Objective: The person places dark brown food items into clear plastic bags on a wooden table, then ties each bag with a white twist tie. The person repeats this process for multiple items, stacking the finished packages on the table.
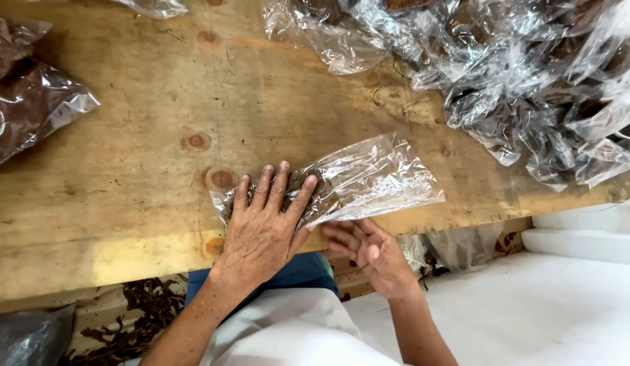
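A clear plastic bag [369, 177] with dark brown dried material in its left end lies near the front edge of the wooden table [139, 135]. My left hand [264, 224] presses flat on the filled end, fingers spread and pointing away from me. My right hand [372, 256] is at the table's edge just under the bag's near side, fingers curled, its fingertips touching the plastic.
A heap of clear bags with dark contents [518, 74] fills the back right of the table. A sealed bag of brown material [27, 102] lies at the left edge. Dark dried scraps [135, 318] lie below the table front. A white surface [532, 305] is at lower right.
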